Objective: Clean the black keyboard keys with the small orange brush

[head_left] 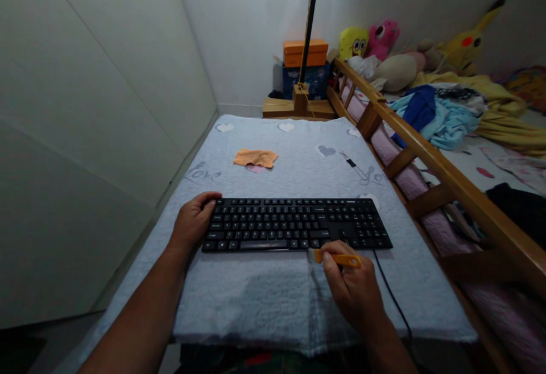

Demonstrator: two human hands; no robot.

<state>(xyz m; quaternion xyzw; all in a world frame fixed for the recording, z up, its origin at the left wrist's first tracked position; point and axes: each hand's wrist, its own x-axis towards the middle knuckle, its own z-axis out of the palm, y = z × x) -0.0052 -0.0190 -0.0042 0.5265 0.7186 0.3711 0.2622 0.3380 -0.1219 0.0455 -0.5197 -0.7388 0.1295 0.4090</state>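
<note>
A black keyboard (267, 220) lies flat on the cloth-covered table. My left hand (194, 217) is wrapped round its left end, thumb and fingers at the far left corner. Between the fingers of my right hand (352, 283) is a small brush (341, 259) with an orange handle. The brush's pale bristles point left, at the keyboard's near edge, right of the space bar; whether they touch it I cannot tell. From under the near right side of the keyboard a black cable (394, 297) runs toward me, passing right of my right hand.
Beyond the keyboard lie an orange cloth (256, 158) and, at right, a thin tool with a black middle (351, 163). A wooden bed rail (426, 161) borders the table's right side. An orange box (306, 53) and a dark pole (310, 21) stand behind.
</note>
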